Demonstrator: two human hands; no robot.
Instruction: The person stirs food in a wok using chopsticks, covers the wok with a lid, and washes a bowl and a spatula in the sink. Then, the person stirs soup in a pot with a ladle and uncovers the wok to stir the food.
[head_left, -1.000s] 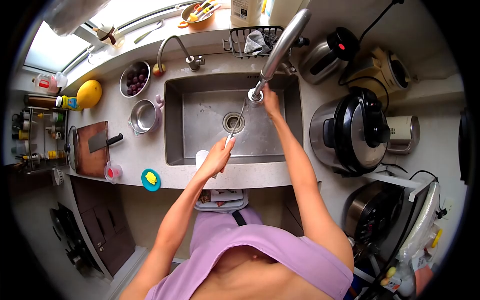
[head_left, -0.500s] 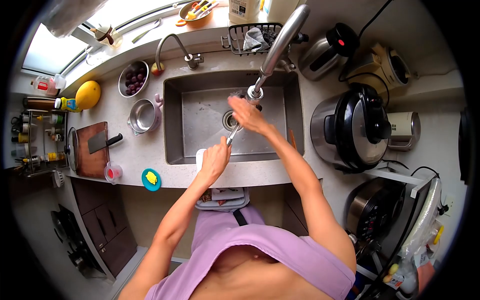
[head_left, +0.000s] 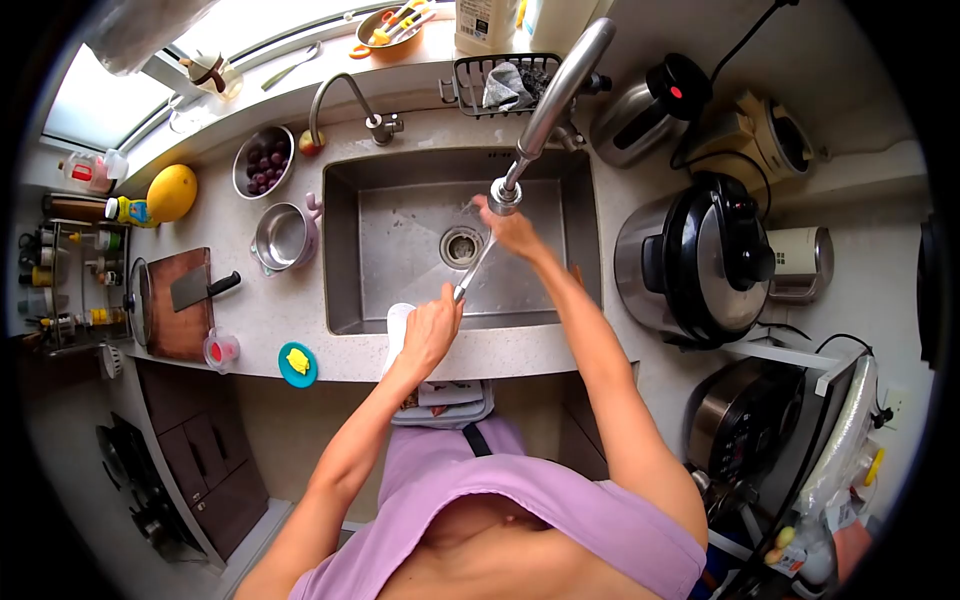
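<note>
Evidently, the work centres on a slim metal utensil [head_left: 474,272], slanting up over the front part of the sink [head_left: 385,265], just right of the drain [head_left: 462,247]. The left hand [head_left: 432,328] is closed around its lower end; whether it is a knife or a spoon cannot be told. Its upper end meets the right hand [head_left: 513,230], blurred beneath the spout of the large faucet [head_left: 572,85], so whether those fingers grip or merely touch is unclear. Judging by this, the handling is midway: the utensil is at the faucet and not yet set down. Whether water runs, or how clean the metal is, cannot be made out.

Below the left hand, a white piece [head_left: 398,325] overlaps the sink's front edge. Left of the sink, the speckled counter [head_left: 520,345] carries a small metal pot [head_left: 283,240], a bowl [head_left: 239,152] of dark round fruit [head_left: 266,165], a cleaver [head_left: 190,287] on a wooden cutting board [head_left: 180,332], and a teal coaster [head_left: 289,377] bearing something yellow. To the right stand a pressure cooker [head_left: 675,265] and a kettle [head_left: 645,112]. Beyond, daylight enters this narrow kitchen through a window [head_left: 100,108] at upper left.
</note>
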